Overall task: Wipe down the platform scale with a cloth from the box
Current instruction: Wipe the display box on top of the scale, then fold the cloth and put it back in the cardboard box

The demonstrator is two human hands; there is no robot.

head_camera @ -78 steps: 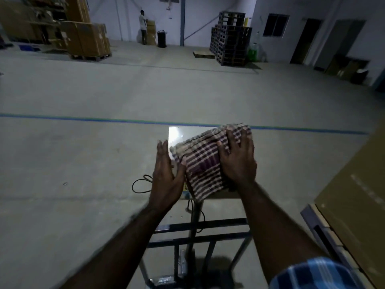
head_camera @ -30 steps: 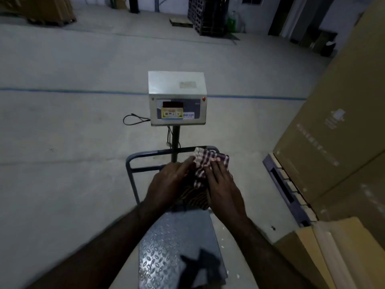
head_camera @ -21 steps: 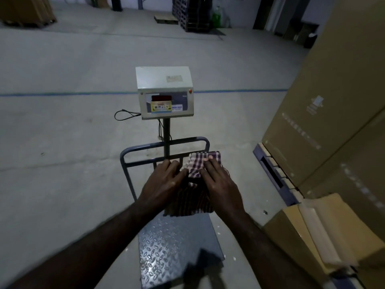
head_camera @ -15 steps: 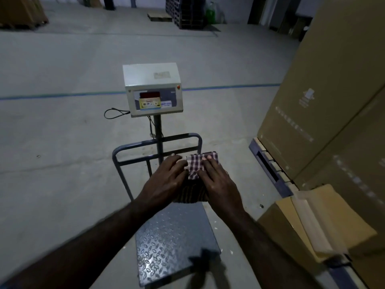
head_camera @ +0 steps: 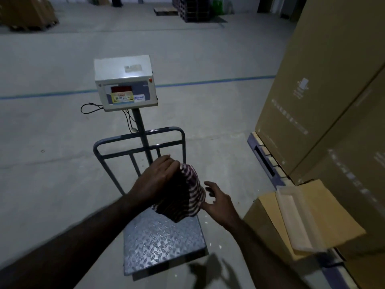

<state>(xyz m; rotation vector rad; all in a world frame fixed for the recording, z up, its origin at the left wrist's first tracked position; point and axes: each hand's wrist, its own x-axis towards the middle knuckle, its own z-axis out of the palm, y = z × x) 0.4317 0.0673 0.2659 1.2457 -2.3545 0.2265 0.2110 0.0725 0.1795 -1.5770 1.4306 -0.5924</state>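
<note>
platform scale as landmark, standing on the concrete floor. my left hand was clasped over the top of the checked cloth, fingers curled down onto it; the cloth was bunched and hung above the far end of the scale's chequer-plate deck, just in front of the blue guard rail. could not tell whether its lower edge touched the deck. my right hand was released, fingers spread and relaxed, just beside the cloth's right edge, grasping nothing. the scale's display head stood on its post behind the rail, a black cable looping off its left side. right of the scale, an open cardboard box with its flap up; behind that, tall cartons on a pallet. lighting dim.
</note>
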